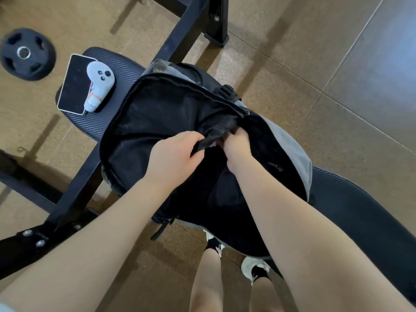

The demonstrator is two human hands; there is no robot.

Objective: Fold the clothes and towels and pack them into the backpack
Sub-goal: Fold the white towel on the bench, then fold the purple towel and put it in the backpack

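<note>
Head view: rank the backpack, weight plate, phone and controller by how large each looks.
Largest to smallest:
1. black and grey fabric backpack, nearest the camera
2. round black weight plate, on the floor farther off
3. flat black white-edged phone
4. pale grey handheld controller

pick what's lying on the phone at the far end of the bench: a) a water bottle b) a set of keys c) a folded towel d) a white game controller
d: a white controller with dark buttons lies across the phone on the black bench pad, beyond the open backpack.
</note>
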